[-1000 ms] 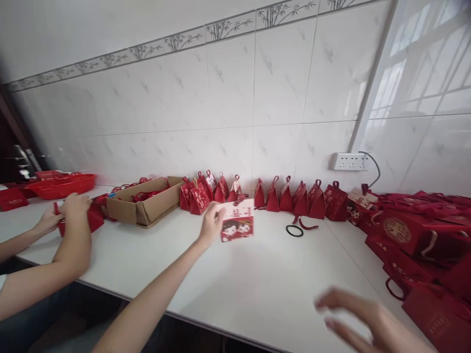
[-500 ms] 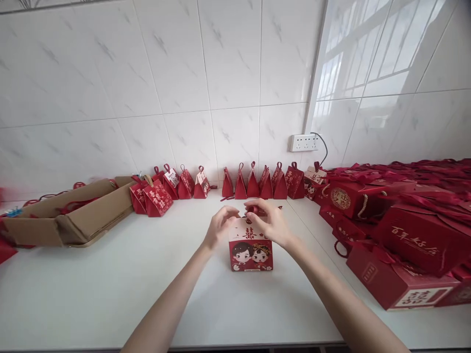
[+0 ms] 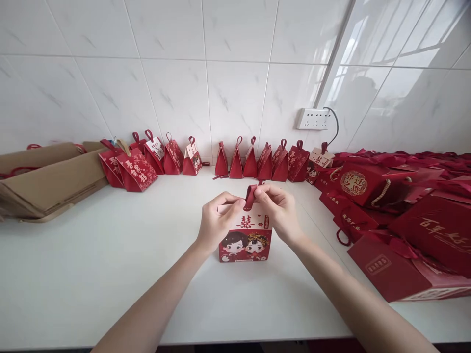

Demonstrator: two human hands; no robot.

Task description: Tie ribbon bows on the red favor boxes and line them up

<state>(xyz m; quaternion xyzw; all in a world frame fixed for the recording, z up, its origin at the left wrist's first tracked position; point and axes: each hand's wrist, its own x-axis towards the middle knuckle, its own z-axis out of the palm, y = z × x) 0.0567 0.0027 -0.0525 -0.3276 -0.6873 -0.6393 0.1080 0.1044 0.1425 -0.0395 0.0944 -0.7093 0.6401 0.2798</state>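
A small red and white gift box [image 3: 244,247] stands upright on the white table [image 3: 176,299]. Its front carries two cartoon figures and red characters. From its peak rises a dark red ribbon loop [image 3: 250,197]. My right hand [image 3: 280,212] pinches this ribbon on its right side between thumb and fingers. At the box's top left edge, the thumb and fingers of my left hand [image 3: 220,219] are pressed together at the foot of the loop. Exactly what the left fingertips grip, box edge or ribbon, is partly hidden.
Along the tiled wall stands a row of red gift boxes [image 3: 250,164] with ribbon loops. A brown cardboard box [image 3: 55,184] lies at the left, beside more small boxes [image 3: 136,169]. Large red boxes [image 3: 390,269] are heaped on the right. A power strip [image 3: 314,119] hangs on the wall.
The view has tilted down and moved closer. Both hands have closed on the top of the box, and the ribbon loop now stands up between them.
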